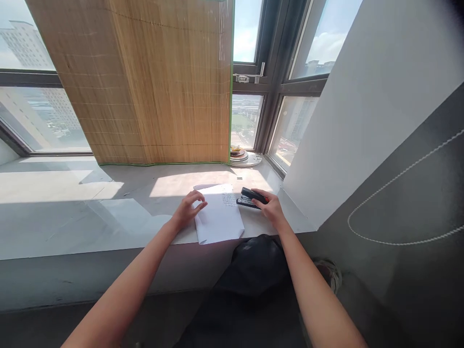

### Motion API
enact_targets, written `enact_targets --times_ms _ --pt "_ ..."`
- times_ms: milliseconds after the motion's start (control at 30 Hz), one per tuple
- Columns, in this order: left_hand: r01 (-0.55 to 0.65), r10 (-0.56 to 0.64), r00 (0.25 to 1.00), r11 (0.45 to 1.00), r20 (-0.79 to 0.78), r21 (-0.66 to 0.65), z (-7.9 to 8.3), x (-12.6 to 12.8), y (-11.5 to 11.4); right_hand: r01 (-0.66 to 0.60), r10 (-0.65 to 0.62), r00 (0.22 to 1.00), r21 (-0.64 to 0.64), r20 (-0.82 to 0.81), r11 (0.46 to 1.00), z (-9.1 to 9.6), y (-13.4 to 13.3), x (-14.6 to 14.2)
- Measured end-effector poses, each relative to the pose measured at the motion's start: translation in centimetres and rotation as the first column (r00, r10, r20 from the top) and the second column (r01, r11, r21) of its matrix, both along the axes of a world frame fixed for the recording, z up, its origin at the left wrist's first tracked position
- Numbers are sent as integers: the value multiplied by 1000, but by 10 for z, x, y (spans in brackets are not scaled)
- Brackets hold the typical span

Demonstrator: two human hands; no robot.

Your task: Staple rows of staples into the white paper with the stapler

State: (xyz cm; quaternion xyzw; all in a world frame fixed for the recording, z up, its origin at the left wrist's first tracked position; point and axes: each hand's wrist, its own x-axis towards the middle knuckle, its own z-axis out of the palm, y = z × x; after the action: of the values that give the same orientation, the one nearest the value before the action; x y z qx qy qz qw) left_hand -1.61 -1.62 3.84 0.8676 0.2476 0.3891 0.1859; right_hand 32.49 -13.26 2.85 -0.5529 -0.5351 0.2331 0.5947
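A black stapler [248, 199] is in my right hand [271, 207], its jaw pointing left towards the edge of the white paper. My fingers wrap round the stapler's rear end. The white sheets of paper [219, 220] lie on the sill, with dark printed or written marks near the upper right and a curled lower edge. Over the paper's left edge is my left hand [187, 209], fingers bent and a gap between thumb and fingertips, nothing visible between them. A small strip, perhaps staples [239, 178], lies behind the stapler.
The pale window sill [137, 227] ends at a front edge near me. A bamboo blind [155, 87] hangs behind it. Stacked plates [243, 157] stand in the back corner. A white wall [348, 106] slopes at right, with a beaded cord [391, 244] hanging beyond.
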Motion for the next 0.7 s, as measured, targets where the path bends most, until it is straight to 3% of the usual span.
enact_targets --times_ms 133,233,333,500,700 --pt "20 -14 987 999 -162 40 8 20 20 -4 7 998 -52 70 999 -14 -5 30" --pt "159 -142 934 987 -328 24 9 47 42 -20 29 991 -69 127 997 -18 0 36" --pt "243 -229 874 970 -428 -24 -1 72 56 -57 69 978 -63 199 996 -18 6 35" --pt "224 -214 865 974 -454 -32 -21 88 57 -144 160 953 -78 257 986 -15 16 27" --pt "221 -206 853 975 -479 -25 -20 87 52 -192 194 903 -42 384 980 -9 21 13"
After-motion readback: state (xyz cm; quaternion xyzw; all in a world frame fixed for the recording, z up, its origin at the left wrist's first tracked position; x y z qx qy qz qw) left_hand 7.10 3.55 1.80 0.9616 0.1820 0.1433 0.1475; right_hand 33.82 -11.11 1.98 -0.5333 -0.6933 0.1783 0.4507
